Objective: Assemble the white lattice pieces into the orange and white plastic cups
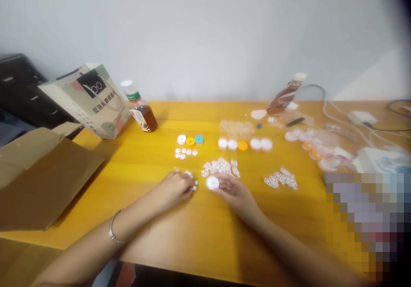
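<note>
My right hand (236, 193) grips a white round disc (212, 183) with a rim and a small centre, between thumb and fingers just above the table. My left hand (175, 188) is lowered to the tabletop, fingers curled and pointing down. Around its fingertips lie several small white round pieces (194, 188); whether it pinches one is hidden. Behind my right hand is a loose pile of flat white cut-out parts (220, 166). Beyond the left hand, small white buttons (183, 151) sit in two short rows, with white, yellow (190, 141) and teal discs (199, 140) behind them.
Another row of discs (232, 144) and clear plastic cups (236, 128) stand further back. White flat parts (281, 179) are piled right. A tea bottle (141, 107), paper bag (96, 103) and cardboard box (48, 180) occupy the left; another bottle (285, 95), cables and bagged discs (316, 146) the right.
</note>
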`<state>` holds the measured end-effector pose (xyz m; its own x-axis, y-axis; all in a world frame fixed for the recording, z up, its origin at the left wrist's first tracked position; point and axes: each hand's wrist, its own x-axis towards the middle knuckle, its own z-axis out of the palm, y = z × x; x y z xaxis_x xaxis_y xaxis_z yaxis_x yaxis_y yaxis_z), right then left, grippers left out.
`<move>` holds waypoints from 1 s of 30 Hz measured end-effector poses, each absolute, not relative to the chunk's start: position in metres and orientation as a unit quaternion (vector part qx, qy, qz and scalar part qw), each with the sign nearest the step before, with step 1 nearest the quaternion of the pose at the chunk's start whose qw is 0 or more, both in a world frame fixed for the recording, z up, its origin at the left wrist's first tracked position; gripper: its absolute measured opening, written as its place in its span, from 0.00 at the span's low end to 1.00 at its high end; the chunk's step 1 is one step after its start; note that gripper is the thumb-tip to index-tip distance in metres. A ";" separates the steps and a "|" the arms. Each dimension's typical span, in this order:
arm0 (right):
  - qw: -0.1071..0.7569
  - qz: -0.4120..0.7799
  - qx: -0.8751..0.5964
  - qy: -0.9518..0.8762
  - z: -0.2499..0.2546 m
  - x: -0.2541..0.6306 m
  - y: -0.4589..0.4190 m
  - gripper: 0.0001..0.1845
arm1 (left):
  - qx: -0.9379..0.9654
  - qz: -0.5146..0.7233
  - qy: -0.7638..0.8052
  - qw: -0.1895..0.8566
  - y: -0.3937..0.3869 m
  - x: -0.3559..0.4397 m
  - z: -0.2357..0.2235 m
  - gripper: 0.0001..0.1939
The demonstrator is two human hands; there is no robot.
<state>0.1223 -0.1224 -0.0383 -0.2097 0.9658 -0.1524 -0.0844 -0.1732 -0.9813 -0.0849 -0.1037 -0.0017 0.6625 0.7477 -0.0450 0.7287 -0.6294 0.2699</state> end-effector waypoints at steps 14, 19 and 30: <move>0.431 0.617 -0.435 -0.494 -0.032 0.121 -0.128 0.16 | 0.928 0.257 0.269 -0.035 -0.117 -0.072 -0.010 0.08; 0.433 0.617 -0.437 -0.490 -0.032 0.120 -0.131 0.16 | 0.937 0.230 0.256 -0.060 -0.118 -0.073 -0.011 0.09; 0.430 0.613 -0.439 -0.497 -0.030 0.121 -0.134 0.17 | 0.942 0.220 0.250 -0.035 -0.120 -0.073 -0.007 0.11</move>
